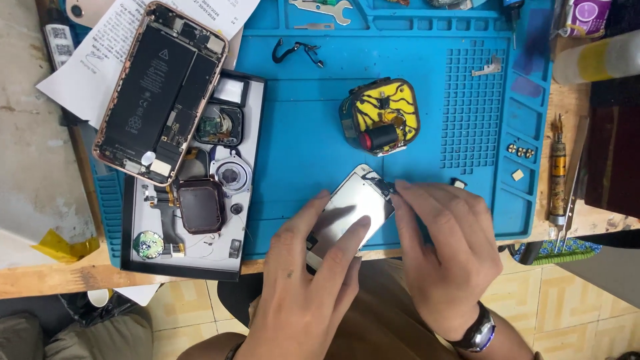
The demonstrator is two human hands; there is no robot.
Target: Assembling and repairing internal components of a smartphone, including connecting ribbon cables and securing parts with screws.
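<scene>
A phone screen panel (353, 203) lies tilted, shiny back upward, near the front edge of the blue repair mat (300, 133). My left hand (313, 280) rests flat on its lower part, fingers spread over it. My right hand (443, 247), with a watch on its wrist, pinches at the small black part at the panel's top right corner (385, 185). Beyond the panel sits a small opened device (380, 117) with yellow insides and a black cylinder.
An opened phone body (157, 90) with a black battery leans over a shallow tray (250, 200) of watch parts at the left. Papers (100, 53) lie beneath it. A black cable (297, 50), a wrench (323, 8), a pen-shaped tool (557, 170) and tweezers (572, 183) lie about.
</scene>
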